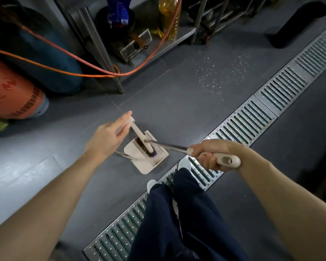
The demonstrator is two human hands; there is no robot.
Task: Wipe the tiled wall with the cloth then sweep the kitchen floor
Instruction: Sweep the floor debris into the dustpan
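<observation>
Broom and dustpan are out, so we're into the sweeping half, with the crumbs not yet gathered.

Nearest, the right hand (213, 155) is wrapped tight round a beige handle (227, 160) whose metal shaft runs down toward the dustpan (146, 155), sitting flat on the floor (177, 110) between the two hands. The left hand (106, 137) grips the top of the broom (139, 137), its dark bristles resting on the pan's comb teeth, looks like they're being combed clean. Just right of the pan runs the drain grate (252, 113). Well beyond both hands, a scatter of white crumbs (215, 76) lies unswept. No cloth and no wall in view, so I can't tell whether the wiping is done.
</observation>
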